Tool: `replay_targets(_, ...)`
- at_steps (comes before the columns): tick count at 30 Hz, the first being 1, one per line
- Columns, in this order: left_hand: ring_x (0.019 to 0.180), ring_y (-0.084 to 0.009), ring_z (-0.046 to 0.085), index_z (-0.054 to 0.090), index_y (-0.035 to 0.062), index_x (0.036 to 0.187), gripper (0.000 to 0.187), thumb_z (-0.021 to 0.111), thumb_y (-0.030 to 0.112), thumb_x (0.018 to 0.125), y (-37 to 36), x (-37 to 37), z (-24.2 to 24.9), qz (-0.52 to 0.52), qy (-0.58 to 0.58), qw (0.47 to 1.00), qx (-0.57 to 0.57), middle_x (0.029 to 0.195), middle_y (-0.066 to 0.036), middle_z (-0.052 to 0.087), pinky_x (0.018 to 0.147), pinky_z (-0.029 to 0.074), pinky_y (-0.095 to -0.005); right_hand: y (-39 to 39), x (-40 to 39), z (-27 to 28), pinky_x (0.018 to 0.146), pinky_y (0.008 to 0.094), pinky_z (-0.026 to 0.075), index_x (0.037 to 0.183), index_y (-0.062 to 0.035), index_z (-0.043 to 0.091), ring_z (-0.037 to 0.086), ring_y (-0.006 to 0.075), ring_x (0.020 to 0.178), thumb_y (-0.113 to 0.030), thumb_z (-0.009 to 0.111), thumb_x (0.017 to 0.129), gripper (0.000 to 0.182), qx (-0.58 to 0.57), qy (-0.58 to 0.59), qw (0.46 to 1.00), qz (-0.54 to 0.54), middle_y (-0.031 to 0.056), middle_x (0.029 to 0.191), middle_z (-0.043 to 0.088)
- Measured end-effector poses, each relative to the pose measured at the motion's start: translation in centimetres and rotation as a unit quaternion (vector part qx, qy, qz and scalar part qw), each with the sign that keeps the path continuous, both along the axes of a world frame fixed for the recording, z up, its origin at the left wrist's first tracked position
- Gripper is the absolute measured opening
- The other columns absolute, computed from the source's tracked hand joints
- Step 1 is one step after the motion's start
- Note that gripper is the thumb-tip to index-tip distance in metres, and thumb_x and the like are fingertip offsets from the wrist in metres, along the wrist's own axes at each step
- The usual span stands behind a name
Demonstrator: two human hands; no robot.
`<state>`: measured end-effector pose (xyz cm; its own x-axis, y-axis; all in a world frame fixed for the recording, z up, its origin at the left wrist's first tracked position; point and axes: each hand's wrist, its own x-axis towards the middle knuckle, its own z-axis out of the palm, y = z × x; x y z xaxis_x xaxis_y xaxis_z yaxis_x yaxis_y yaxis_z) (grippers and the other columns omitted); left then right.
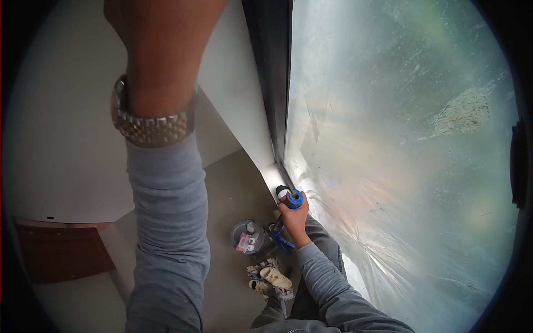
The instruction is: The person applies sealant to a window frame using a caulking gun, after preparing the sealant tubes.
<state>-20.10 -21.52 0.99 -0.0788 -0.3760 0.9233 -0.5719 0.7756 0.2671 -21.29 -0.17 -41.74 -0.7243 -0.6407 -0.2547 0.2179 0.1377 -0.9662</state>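
Right hand (pixel 296 215) around blue tool (pixel 294 199), left hand (pixel 164 25) raised, well apart

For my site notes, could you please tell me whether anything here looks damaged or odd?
The cloudy plastic sheet shows a rough tan patch at upper right, unlike the hazy surface around it; I cannot tell whether it is dirt or damage.

Diffuse daylight through translucent sheeting (pixel 388 155), dimmer floor (pixel 225 191), black vignetted edges (fisheye curve)
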Motion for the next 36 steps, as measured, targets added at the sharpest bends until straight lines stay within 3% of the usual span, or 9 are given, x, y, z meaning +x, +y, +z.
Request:
replay_targets(4, 0.045, -0.0092, 0.056, 0.070, 0.0100, 0.085, 0.030, 0.079, 0.039, 0.090, 0.0, 3.1, 5.2, -0.214, 0.171, 0.960, -0.062, 0.066, 0.001, 0.061, 0.046, 0.051, -0.0234, -0.2, 0.0, -0.9, 0.073, 0.0285, 0.053, 0.091, -0.0048, 0.059, 0.067, 0.0137, 0.077, 0.000, 0.073, 0.073, 0.024, -0.028, -0.003, 1.000, 0.000, 0.0038, 0.083, 0.069)
replay_targets(6, 0.099, -0.0177, 0.068, 0.069, -0.0049, 0.111, 0.033, 0.070, 0.024, 0.095, -2.8, 13.3, 3.3, -0.212, -0.083, 0.952, -0.205, 0.106, -0.011, 0.072, 0.087, 0.051, -0.0325, -0.3, 0.0, -1.2, 0.074, 0.0286, 0.054, 0.091, -0.0045, 0.058, 0.067, 0.0140, 0.077, 0.000, 0.072, 0.073, 0.024, -0.040, -0.009, 0.999, 0.005, 0.0039, 0.083, 0.069)
replay_targets(8, 0.115, -0.0207, 0.064, 0.063, -0.0080, 0.129, 0.045, 0.063, 0.028, 0.102, 1.8, 14.3, -0.3, -0.146, 0.133, 0.969, 0.147, 0.121, -0.015, 0.069, 0.105, 0.045, -0.0349, -0.2, -0.1, -1.4, 0.075, 0.0293, 0.056, 0.095, -0.0031, 0.058, 0.069, 0.0152, 0.079, 0.003, 0.071, 0.073, 0.026, -0.053, -0.016, 0.998, 0.017, 0.0052, 0.085, 0.070)
replay_targets(12, 0.107, -0.0180, 0.064, 0.051, -0.0031, 0.138, 0.060, 0.069, 0.040, 0.099, 8.0, 23.1, -15.0, -0.114, 0.053, 0.934, 0.335, 0.118, -0.010, 0.065, 0.094, 0.050, -0.0306, 0.3, 0.0, -1.2, 0.075, 0.0297, 0.058, 0.100, -0.0014, 0.056, 0.071, 0.0169, 0.080, 0.008, 0.067, 0.073, 0.030, -0.071, -0.054, 0.995, 0.048, 0.0075, 0.086, 0.070)
replay_targets(18, 0.089, -0.0176, 0.071, 0.042, 0.0024, 0.144, 0.058, 0.067, 0.033, 0.101, 20.1, 33.2, -23.1, -0.087, 0.208, 0.749, 0.624, 0.118, -0.009, 0.065, 0.072, 0.059, -0.0289, 1.9, 2.5, 3.2, 0.079, 0.0332, 0.059, 0.101, 0.0003, 0.056, 0.071, 0.0193, 0.085, 0.010, 0.061, 0.072, 0.031, -0.116, -0.066, 0.976, 0.172, 0.0105, 0.096, 0.070)
replay_targets(24, 0.144, -0.0383, 0.044, 0.038, 0.0022, 0.151, 0.057, 0.054, 0.007, 0.097, 25.9, 37.7, -17.4, -0.287, 0.212, 0.783, 0.510, 0.163, -0.022, 0.030, 0.113, 0.046, -0.0486, 4.3, 10.7, 17.5, 0.083, 0.0352, 0.058, 0.104, -0.0013, 0.054, 0.072, 0.0210, 0.091, 0.006, 0.071, 0.075, 0.034, -0.184, -0.082, 0.929, 0.309, 0.0115, 0.102, 0.070)
replay_targets(28, 0.153, -0.0351, 0.030, 0.060, -0.0049, 0.134, 0.036, 0.054, 0.002, 0.099, 28.3, 40.6, -10.7, -0.390, 0.289, 0.744, 0.459, 0.167, -0.023, 0.026, 0.117, 0.038, -0.0478, 6.1, 15.9, 26.5, 0.088, 0.0418, 0.059, 0.109, -0.0040, 0.054, 0.073, 0.0272, 0.095, -0.004, 0.075, 0.079, 0.037, -0.233, -0.105, 0.894, 0.368, 0.0175, 0.109, 0.068)
replay_targets(31, 0.150, -0.0346, 0.037, 0.060, -0.0020, 0.137, 0.036, 0.057, 0.007, 0.102, 29.3, 42.6, -7.3, -0.339, 0.101, 0.860, 0.367, 0.166, -0.023, 0.029, 0.114, 0.043, -0.0472, 7.2, 18.9, 32.6, 0.092, 0.0474, 0.059, 0.119, -0.0014, 0.055, 0.073, 0.0320, 0.101, -0.019, 0.075, 0.089, 0.040, -0.257, -0.145, 0.871, 0.393, 0.0215, 0.117, 0.067)
replay_targets(36, 0.147, -0.0333, 0.041, 0.042, 0.0051, 0.154, 0.060, 0.064, 0.013, 0.099, 32.8, 43.8, -1.1, -0.320, 0.109, 0.885, 0.319, 0.169, -0.019, 0.021, 0.111, 0.048, -0.0482, 9.7, 23.6, 41.1, 0.092, 0.0475, 0.059, 0.119, 0.0027, 0.055, 0.071, 0.0344, 0.107, -0.023, 0.076, 0.091, 0.043, -0.307, -0.174, 0.838, 0.415, 0.0255, 0.121, 0.066)
